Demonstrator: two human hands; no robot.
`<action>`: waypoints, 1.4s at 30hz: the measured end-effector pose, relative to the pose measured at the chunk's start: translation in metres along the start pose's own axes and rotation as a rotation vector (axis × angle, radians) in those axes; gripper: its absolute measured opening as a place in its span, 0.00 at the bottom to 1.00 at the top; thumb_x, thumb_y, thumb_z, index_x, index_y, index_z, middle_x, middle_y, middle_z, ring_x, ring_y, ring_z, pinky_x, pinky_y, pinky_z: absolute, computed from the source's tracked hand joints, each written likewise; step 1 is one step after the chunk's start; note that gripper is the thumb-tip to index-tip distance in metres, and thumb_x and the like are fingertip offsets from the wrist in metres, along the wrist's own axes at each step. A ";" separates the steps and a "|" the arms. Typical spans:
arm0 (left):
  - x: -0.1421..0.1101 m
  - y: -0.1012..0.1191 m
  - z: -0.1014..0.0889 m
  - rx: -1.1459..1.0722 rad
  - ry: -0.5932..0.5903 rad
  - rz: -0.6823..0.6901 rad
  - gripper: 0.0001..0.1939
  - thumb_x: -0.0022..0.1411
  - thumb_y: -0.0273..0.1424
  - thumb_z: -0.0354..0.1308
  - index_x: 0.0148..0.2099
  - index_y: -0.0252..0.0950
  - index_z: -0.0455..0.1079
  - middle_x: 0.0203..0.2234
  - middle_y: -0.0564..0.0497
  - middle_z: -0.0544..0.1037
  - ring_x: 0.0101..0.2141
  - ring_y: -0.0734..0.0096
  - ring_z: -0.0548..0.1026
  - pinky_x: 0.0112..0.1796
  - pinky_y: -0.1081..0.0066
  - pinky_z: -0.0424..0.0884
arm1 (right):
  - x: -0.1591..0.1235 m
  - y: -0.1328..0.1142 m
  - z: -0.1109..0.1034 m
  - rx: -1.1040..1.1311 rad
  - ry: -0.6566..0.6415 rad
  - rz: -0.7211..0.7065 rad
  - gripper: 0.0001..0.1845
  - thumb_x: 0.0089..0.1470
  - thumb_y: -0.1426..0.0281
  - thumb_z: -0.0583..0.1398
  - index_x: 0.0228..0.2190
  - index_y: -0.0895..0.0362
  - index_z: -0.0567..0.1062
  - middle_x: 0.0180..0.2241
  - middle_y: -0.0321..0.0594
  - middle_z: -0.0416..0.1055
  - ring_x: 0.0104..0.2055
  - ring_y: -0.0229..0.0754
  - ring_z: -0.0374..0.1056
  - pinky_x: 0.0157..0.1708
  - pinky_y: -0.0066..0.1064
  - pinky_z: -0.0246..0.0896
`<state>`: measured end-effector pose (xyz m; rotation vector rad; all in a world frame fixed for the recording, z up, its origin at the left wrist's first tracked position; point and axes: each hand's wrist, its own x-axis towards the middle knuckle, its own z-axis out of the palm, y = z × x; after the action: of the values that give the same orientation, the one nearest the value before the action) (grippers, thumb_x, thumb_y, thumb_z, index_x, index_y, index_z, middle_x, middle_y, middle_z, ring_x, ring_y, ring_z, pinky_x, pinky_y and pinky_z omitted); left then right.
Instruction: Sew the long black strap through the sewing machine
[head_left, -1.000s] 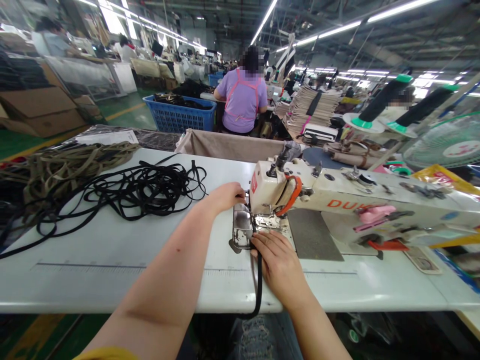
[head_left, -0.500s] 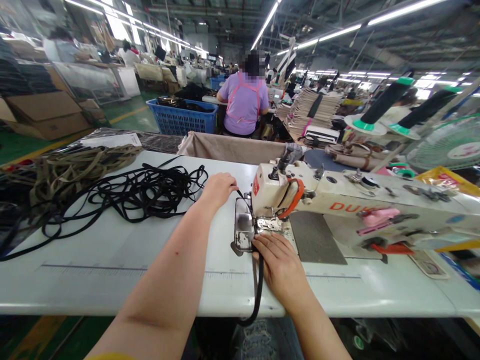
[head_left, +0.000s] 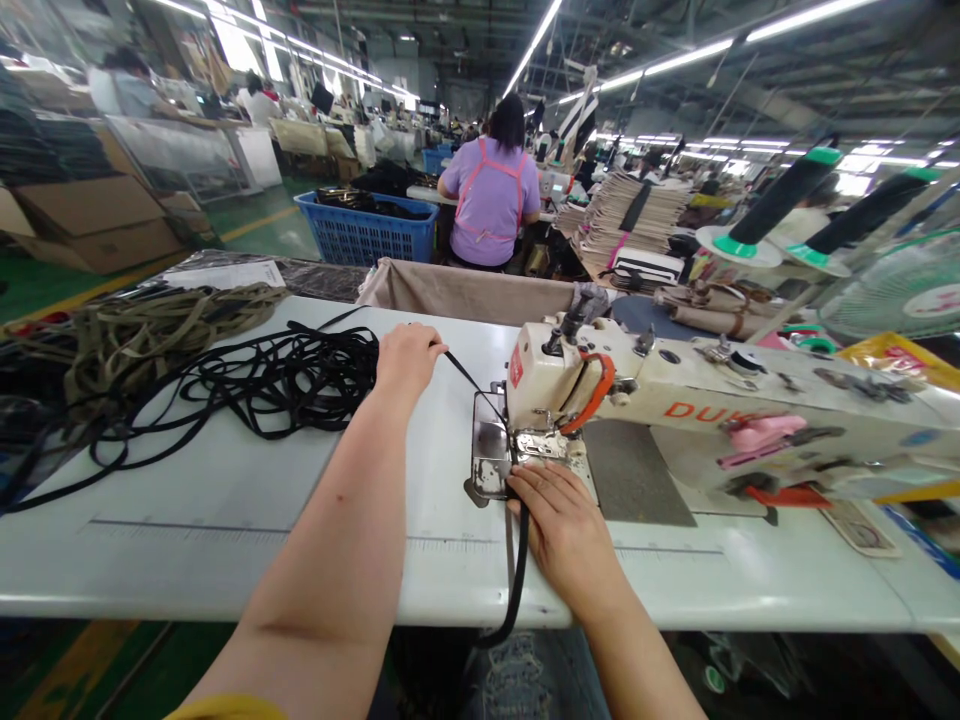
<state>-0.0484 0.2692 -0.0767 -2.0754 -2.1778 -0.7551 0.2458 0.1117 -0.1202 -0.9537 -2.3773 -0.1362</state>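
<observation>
The left hand (head_left: 407,360) sits nearer the back edge of the surface (head_left: 225,570), closed on a thin length of black strap (head_left: 461,368). The strap comes out of a tangled pile (head_left: 285,385) just beside that hand and runs in a straight line to the sewing machine (head_left: 637,385). The right hand (head_left: 566,535) lies almost flat near the front edge, holding the strap down just in front of the machine's steel plate (head_left: 490,458), with its fingertips (head_left: 523,482) touching the plate's edge. From under that hand the strap drops over the front edge of the surface (it curls into a loop below).

A heap of tan strap (head_left: 142,335) lies toward the left edge, touching the black pile. Past the back edge stand a beige cloth bin (head_left: 465,290) and a blue basket (head_left: 367,230), with a co-worker in a lilac top (head_left: 491,190) seated facing away. A fan (head_left: 896,285) stands at the far right.
</observation>
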 end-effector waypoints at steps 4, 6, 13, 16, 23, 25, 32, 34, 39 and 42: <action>-0.001 -0.007 -0.009 0.002 0.052 -0.061 0.10 0.72 0.36 0.60 0.43 0.41 0.81 0.46 0.45 0.84 0.51 0.52 0.76 0.53 0.57 0.67 | 0.000 0.000 0.000 -0.004 0.003 -0.006 0.13 0.74 0.70 0.58 0.54 0.58 0.80 0.54 0.45 0.81 0.57 0.48 0.77 0.64 0.49 0.69; -0.001 -0.011 -0.011 -0.001 0.073 -0.095 0.09 0.72 0.36 0.60 0.42 0.41 0.81 0.46 0.45 0.84 0.51 0.51 0.76 0.53 0.57 0.67 | 0.000 0.000 0.000 -0.005 0.000 -0.008 0.14 0.74 0.71 0.58 0.54 0.57 0.80 0.54 0.45 0.81 0.57 0.49 0.77 0.64 0.50 0.69; 0.001 -0.028 -0.010 -0.082 0.157 -0.249 0.08 0.70 0.36 0.61 0.40 0.41 0.80 0.47 0.44 0.83 0.51 0.51 0.76 0.53 0.57 0.67 | 0.001 0.000 -0.001 -0.006 -0.018 -0.001 0.15 0.73 0.70 0.58 0.55 0.55 0.80 0.54 0.46 0.81 0.57 0.49 0.77 0.64 0.50 0.70; 0.001 -0.034 -0.012 -0.118 0.221 -0.326 0.08 0.70 0.36 0.60 0.41 0.41 0.79 0.46 0.43 0.83 0.52 0.50 0.76 0.54 0.56 0.67 | 0.000 0.001 0.000 -0.007 -0.013 -0.001 0.14 0.73 0.70 0.58 0.55 0.56 0.80 0.54 0.46 0.81 0.57 0.49 0.77 0.64 0.50 0.70; -0.002 -0.042 -0.019 -0.164 0.373 -0.476 0.08 0.70 0.36 0.58 0.43 0.40 0.77 0.49 0.40 0.82 0.54 0.46 0.75 0.58 0.52 0.67 | -0.001 0.001 0.001 -0.005 -0.008 -0.004 0.14 0.73 0.71 0.59 0.55 0.57 0.79 0.55 0.46 0.81 0.58 0.49 0.77 0.64 0.50 0.69; -0.004 -0.045 -0.022 -0.166 0.399 -0.511 0.09 0.70 0.35 0.57 0.44 0.39 0.76 0.50 0.39 0.82 0.54 0.46 0.75 0.59 0.50 0.67 | 0.000 0.001 0.001 -0.006 -0.008 -0.006 0.14 0.73 0.71 0.59 0.54 0.57 0.79 0.55 0.46 0.81 0.57 0.49 0.77 0.64 0.50 0.69; -0.009 -0.051 -0.029 -0.137 0.532 -0.628 0.10 0.70 0.35 0.56 0.45 0.39 0.76 0.50 0.38 0.82 0.55 0.42 0.74 0.56 0.45 0.70 | -0.001 0.001 0.000 0.001 -0.024 0.009 0.15 0.73 0.71 0.58 0.55 0.56 0.80 0.55 0.46 0.81 0.57 0.49 0.77 0.64 0.52 0.70; -0.009 -0.052 -0.030 -0.121 0.586 -0.675 0.10 0.70 0.35 0.56 0.46 0.39 0.76 0.50 0.37 0.81 0.56 0.40 0.73 0.55 0.43 0.71 | -0.001 0.001 0.000 -0.003 -0.022 0.009 0.15 0.73 0.71 0.58 0.55 0.56 0.80 0.55 0.46 0.81 0.57 0.49 0.77 0.64 0.52 0.71; -0.011 -0.051 -0.036 -0.141 0.576 -0.786 0.11 0.72 0.35 0.54 0.51 0.39 0.74 0.54 0.35 0.77 0.61 0.35 0.69 0.56 0.35 0.68 | 0.001 0.000 -0.001 -0.008 -0.009 0.003 0.14 0.73 0.72 0.58 0.54 0.56 0.80 0.54 0.45 0.81 0.56 0.49 0.78 0.63 0.51 0.72; -0.015 -0.045 -0.042 -0.208 0.541 -0.787 0.13 0.72 0.32 0.53 0.56 0.39 0.70 0.61 0.33 0.70 0.66 0.31 0.60 0.59 0.31 0.62 | 0.001 0.000 -0.001 -0.009 -0.007 -0.001 0.14 0.73 0.72 0.58 0.54 0.56 0.80 0.54 0.45 0.82 0.56 0.49 0.78 0.63 0.50 0.71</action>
<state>-0.1023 0.2400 -0.0595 -0.8086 -2.5811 -1.4281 0.2456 0.1117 -0.1184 -0.9587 -2.3856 -0.1448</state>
